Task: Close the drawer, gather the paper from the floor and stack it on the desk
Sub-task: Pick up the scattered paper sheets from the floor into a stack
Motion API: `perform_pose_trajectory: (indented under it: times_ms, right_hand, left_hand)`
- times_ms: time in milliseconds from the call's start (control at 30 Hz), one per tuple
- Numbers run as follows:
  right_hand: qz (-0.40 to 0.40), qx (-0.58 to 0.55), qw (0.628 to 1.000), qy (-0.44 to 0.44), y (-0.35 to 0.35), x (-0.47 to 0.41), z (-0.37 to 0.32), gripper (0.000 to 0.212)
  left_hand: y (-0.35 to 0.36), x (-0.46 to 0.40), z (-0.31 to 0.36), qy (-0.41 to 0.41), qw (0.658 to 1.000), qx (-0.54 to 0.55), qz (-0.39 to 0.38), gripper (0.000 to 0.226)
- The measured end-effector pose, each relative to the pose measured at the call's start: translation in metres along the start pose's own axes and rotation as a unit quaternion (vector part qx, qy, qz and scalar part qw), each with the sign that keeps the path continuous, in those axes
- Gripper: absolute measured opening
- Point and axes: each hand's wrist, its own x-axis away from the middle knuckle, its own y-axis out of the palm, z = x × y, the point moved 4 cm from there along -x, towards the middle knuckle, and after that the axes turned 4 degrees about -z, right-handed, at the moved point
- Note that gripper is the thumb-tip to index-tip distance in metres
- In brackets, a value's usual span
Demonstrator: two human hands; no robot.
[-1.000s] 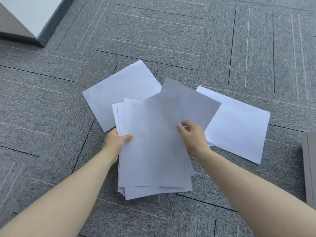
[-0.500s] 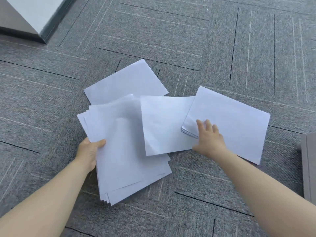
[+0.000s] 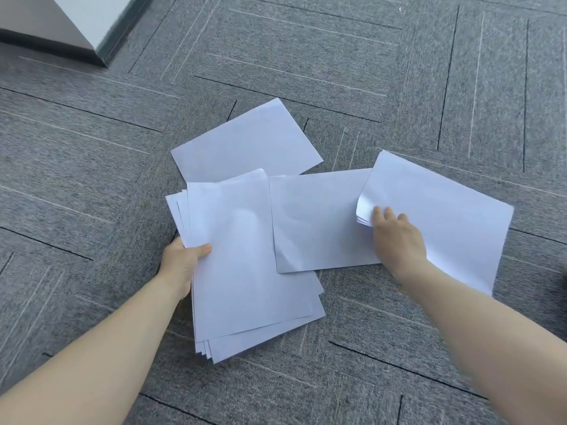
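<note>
My left hand [image 3: 184, 262] grips a stack of several white sheets [image 3: 245, 265] by its left edge, held low over the carpet. A single sheet [image 3: 319, 219] lies on the floor to the right of the stack, partly under it. My right hand [image 3: 395, 237] rests on the left corner of a thin pile of sheets [image 3: 445, 216] at the right, fingers curling that corner upward. One more sheet [image 3: 248, 145] lies flat on the carpet behind the stack. No desk or drawer is in view.
Grey carpet tiles [image 3: 337, 56] cover the floor all around. A white and dark grey piece of furniture or wall corner [image 3: 76, 23] stands at the top left. A dark blurred shape [image 3: 563, 280] shows at the right edge.
My left hand swung the stack down and to the left. My right hand let go of the stack, reached right to the pile and began lifting its corner.
</note>
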Motion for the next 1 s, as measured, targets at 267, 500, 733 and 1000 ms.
perform_pose_trajectory:
  times_ms: [267,500,733,1000]
  right_hand:
    - [-0.048,-0.039,0.964,-0.259,-0.016,0.049,-0.074,0.068]
    - [-0.086,0.083,0.97,-0.213,0.01,0.046,-0.1,0.076]
    - [0.0,0.147,0.964,-0.221,0.006,0.03,-0.118,0.044]
    - [-0.079,0.101,0.976,-0.179,0.004,0.041,-0.134,0.073]
  left_hand:
    - [0.004,-0.001,-0.005,-0.009,1.0,0.005,0.004,0.034]
    - [0.004,-0.002,-0.01,-0.011,1.0,0.006,0.002,0.037]
    - [0.002,-0.002,-0.014,-0.013,1.0,0.013,0.002,0.037]
    - [0.002,0.0,-0.017,-0.023,0.999,0.029,0.004,0.029]
